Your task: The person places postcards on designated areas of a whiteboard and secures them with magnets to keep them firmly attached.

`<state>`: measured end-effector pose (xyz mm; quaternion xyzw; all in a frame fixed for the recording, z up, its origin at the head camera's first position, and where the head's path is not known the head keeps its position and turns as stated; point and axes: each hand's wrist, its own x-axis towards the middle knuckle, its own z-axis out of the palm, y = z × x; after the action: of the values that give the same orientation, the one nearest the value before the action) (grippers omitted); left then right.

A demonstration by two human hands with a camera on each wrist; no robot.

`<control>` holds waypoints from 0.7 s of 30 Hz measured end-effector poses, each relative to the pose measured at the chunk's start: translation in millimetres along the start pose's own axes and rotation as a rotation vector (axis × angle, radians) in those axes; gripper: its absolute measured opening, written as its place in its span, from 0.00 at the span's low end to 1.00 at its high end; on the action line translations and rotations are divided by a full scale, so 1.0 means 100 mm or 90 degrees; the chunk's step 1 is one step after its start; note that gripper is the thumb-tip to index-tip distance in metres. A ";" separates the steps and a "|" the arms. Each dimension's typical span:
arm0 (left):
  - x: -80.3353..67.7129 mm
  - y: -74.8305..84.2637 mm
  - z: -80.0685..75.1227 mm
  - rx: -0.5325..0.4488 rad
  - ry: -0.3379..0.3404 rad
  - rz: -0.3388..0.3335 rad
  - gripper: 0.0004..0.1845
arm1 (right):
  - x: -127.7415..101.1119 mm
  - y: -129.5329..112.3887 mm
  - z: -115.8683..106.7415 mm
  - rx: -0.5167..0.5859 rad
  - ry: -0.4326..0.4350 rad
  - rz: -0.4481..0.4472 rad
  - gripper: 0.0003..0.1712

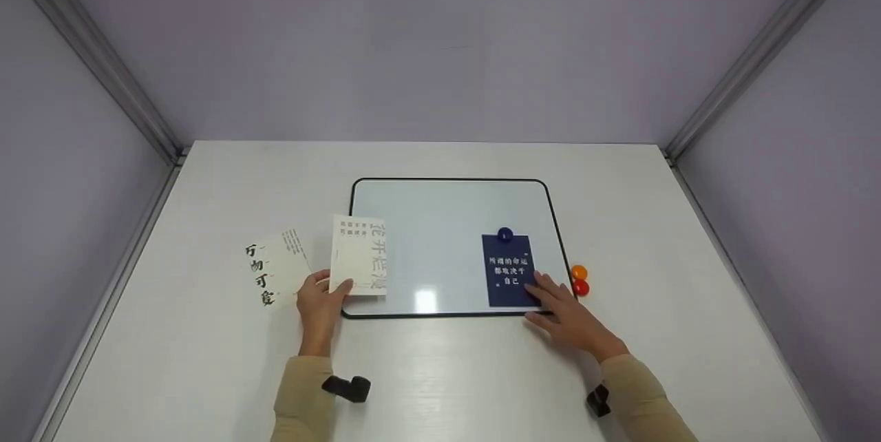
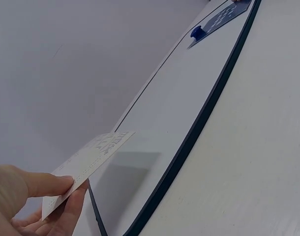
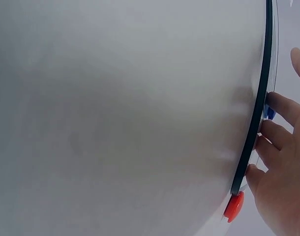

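A black-framed whiteboard (image 1: 447, 208) lies flat on the white table. A dark blue card (image 1: 508, 270) with white characters sits on its right part, pinned at the top by a blue magnet (image 1: 505, 234). My right hand (image 1: 561, 308) rests with straight fingers on the card's lower right corner and the board's frame (image 3: 260, 105). My left hand (image 1: 320, 301) pinches a cream card (image 1: 358, 254) by its bottom edge, lifted over the board's left edge; in the left wrist view the cream card (image 2: 88, 160) tilts up between thumb and fingers (image 2: 46, 184).
Another white card (image 1: 275, 266) with black brush characters lies on the table left of the board. An orange magnet (image 1: 579, 271) and a red magnet (image 1: 581, 287) sit by the board's right edge; the red magnet (image 3: 234, 206) also shows beside my right hand. Grey walls enclose the table.
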<state>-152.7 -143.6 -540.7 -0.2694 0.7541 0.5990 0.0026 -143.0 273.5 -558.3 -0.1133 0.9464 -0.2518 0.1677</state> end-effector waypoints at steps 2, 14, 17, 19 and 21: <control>-0.01 0.00 0.02 -0.002 -0.004 -0.003 0.25 | 0.00 0.00 0.00 -0.003 0.002 0.001 0.40; -0.04 0.02 0.11 -0.023 -0.011 0.003 0.25 | -0.01 0.00 0.01 -0.005 0.008 -0.011 0.39; -0.05 0.03 0.14 -0.020 -0.021 0.001 0.26 | -0.01 0.00 0.01 -0.008 0.008 -0.012 0.39; -0.06 0.04 0.15 -0.018 -0.026 0.001 0.26 | 0.00 0.00 0.01 -0.008 0.008 -0.015 0.39; -0.07 0.04 0.17 -0.010 -0.029 0.004 0.27 | 0.00 0.00 0.01 -0.009 0.007 -0.016 0.39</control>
<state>-154.1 -125.3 -539.5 -0.2533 0.7499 0.6109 0.0157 -142.7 273.1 -559.1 -0.1253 0.9475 -0.2478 0.1584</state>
